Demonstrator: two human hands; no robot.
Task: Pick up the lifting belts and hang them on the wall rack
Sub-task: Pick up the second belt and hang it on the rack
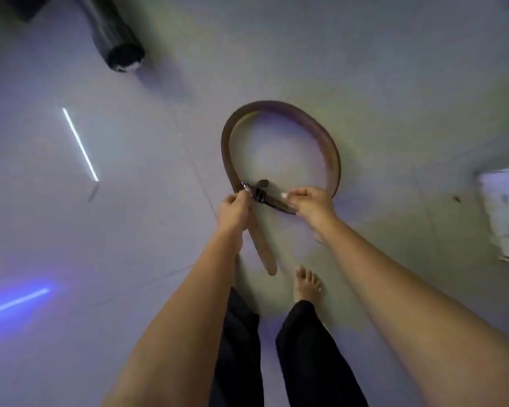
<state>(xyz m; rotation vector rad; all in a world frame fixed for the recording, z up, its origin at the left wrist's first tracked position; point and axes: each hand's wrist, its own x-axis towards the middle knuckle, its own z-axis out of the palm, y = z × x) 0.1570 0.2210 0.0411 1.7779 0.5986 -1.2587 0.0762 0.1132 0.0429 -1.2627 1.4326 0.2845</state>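
Note:
A brown leather lifting belt (321, 130) forms a wide loop over the pale tiled floor in the middle of the view. Its ends cross near the metal buckle (257, 190), and the free tail (266, 251) points down toward my feet. My left hand (234, 211) pinches the belt at the buckle end. My right hand (312, 202) grips the dark strap just right of the buckle. No wall rack is in view.
A dark cylinder-shaped object (115, 33) stands on the floor at the upper left. A pale flat object (506, 212) lies at the right edge. My bare foot (307, 284) and dark trousers (312, 356) are below the belt. Light streaks reflect off the glossy floor at left.

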